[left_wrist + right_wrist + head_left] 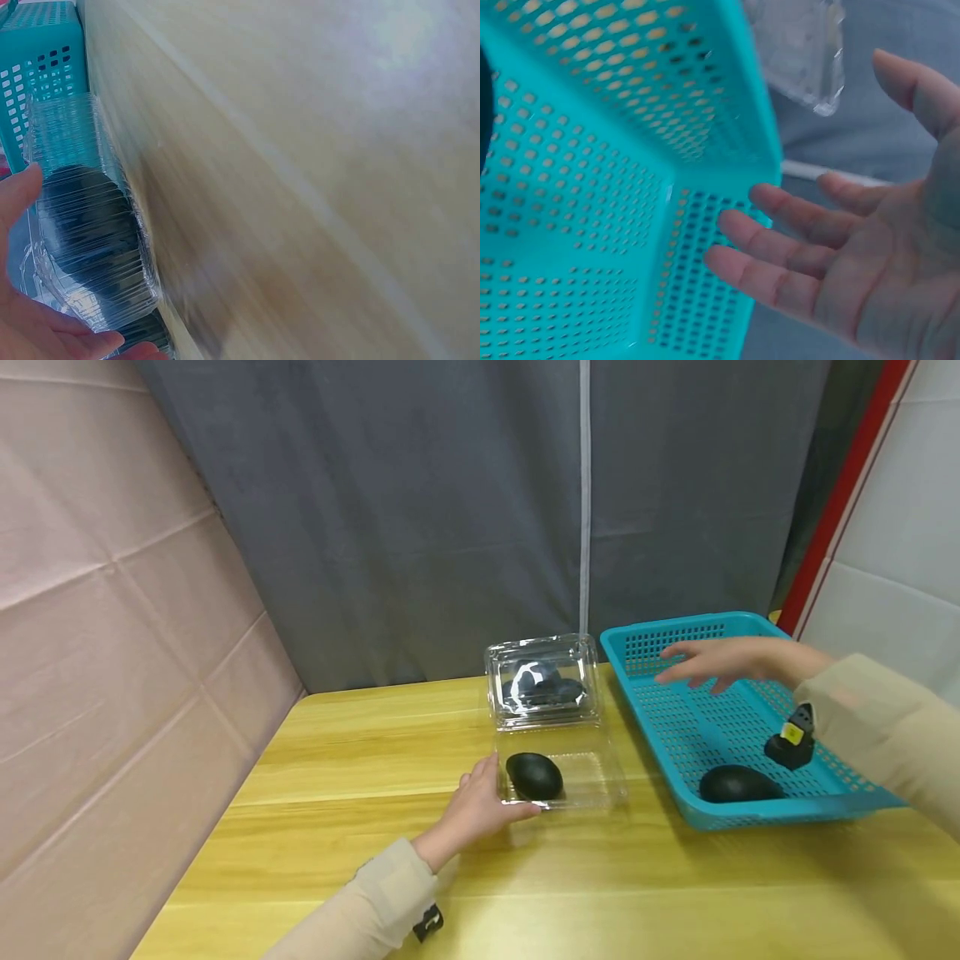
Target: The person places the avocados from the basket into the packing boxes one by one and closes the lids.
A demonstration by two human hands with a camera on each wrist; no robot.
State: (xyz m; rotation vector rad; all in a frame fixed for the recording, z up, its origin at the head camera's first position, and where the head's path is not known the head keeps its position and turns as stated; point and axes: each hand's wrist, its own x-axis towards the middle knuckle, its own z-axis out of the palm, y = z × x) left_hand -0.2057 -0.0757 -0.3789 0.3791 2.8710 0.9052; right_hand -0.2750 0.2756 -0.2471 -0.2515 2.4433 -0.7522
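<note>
My left hand is at the near left corner of a clear plastic clamshell box, thumb along its front wall and fingers against its left side. A dark avocado lies in the left part of the box. The hinged lid stands raised at the back, with dark shapes showing in it. Over a turquoise basket hovers my right hand, fingers spread and nothing in them. Another dark avocado lies at the basket's near end. In the left wrist view, the first avocado shows through the box wall.
The basket stands right of the box on a wooden table. A grey curtain hangs behind the table. Pale pink cloth lines the left side, and a white panel with red trim borders the right.
</note>
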